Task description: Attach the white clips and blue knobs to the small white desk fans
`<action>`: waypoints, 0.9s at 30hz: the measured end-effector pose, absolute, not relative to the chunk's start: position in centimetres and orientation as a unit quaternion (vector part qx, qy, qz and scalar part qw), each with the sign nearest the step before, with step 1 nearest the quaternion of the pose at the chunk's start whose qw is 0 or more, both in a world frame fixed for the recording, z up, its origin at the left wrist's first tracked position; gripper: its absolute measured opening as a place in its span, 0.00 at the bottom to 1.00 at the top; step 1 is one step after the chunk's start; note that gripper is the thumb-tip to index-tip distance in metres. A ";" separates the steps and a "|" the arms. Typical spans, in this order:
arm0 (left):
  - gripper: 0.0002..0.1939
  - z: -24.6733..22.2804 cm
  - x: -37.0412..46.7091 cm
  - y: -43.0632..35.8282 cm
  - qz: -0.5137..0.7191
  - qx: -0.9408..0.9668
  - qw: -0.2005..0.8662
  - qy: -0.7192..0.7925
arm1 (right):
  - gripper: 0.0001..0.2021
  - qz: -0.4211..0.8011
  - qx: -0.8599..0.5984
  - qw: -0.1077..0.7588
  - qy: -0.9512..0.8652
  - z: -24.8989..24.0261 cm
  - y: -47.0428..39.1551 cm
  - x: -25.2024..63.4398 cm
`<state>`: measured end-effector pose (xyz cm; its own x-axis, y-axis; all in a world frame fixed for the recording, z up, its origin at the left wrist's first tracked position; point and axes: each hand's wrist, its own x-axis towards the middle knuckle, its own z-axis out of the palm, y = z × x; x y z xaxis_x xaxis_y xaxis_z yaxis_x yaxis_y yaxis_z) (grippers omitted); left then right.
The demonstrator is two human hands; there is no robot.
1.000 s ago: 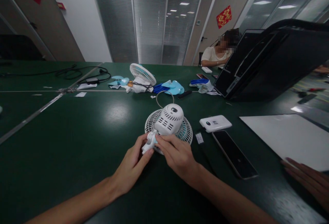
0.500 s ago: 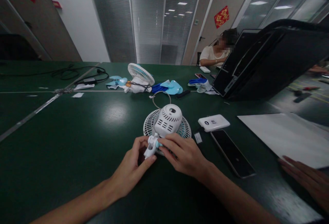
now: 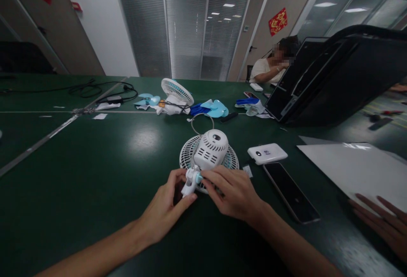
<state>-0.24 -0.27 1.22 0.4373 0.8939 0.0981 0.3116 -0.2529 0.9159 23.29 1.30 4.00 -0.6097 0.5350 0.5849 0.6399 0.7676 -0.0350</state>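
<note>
Small white plastic desk fan w/ light-blue blades lies face-down on the dark green worktop, right in front of the person; round grille underneath, vented motor housing up, thin pale cable looping behind.

Left hand: partly closed, thumb & fingers round the small white plastic bracket at the fan's near side. Right hand: fingers bent, tips closed on the small light-blue knob on the bracket's side; exact contact partly hidden.

Handling (judgement): bracket prob. light, stiff, smooth, so a bit slippery; best held by its solid body, knob by its rim. Motor housing prob. the heavy part, w/ grille ribs thin & easily bent, so take the fan's weight at the housing, not the ribs. Cable looks soft, could snag.

Nearby, to the right: white rounded power bank & black flat phone, just beside each other. Farther back: second white fan w/ tilted grille. Co-worker's hand at far right, by a white flat sheet.
</note>
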 end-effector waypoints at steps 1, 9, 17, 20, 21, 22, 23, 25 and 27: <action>0.22 1.2 -0.3 -0.3 0.325 0.721 0.446 0.419 | 0.12 -0.094 -0.303 0.279 -0.906 4.2 1.4 23.6; 0.22 1.4 -0.3 -0.3 0.317 0.727 0.440 0.422 | 0.11 -0.134 -0.275 0.262 -0.915 4.6 2.1 24.8; 0.22 1.0 -0.3 -0.3 0.336 0.738 0.422 0.406 | 0.05 -0.124 -0.325 0.280 -0.895 3.9 1.7 23.4; 0.22 0.9 -0.3 -0.3 0.336 0.737 0.419 0.411 | 0.06 -0.120 -0.335 0.303 -0.884 4.1 1.4 23.4; 0.22 0.9 -0.3 -0.3 0.332 0.735 0.421 0.414 | 0.09 -0.124 -0.321 0.309 -0.887 4.3 1.3 23.6; 0.22 1.0 -0.3 -0.3 0.329 0.734 0.423 0.416 | 0.11 -0.128 -0.293 0.302 -0.898 4.5 1.3 23.8; 0.22 1.1 -0.3 -0.3 0.326 0.733 0.426 0.418 | 0.12 -0.135 -0.271 0.289 -0.908 4.8 1.4 24.1; 0.22 1.2 -0.2 -0.3 0.326 0.730 0.429 0.420 | 0.14 -0.146 -0.256 0.273 -0.916 5.1 1.5 24.5; 0.22 1.4 -0.2 -0.3 0.325 0.729 0.430 0.421 | 0.14 -0.151 -0.263 0.267 -0.915 5.3 1.7 24.6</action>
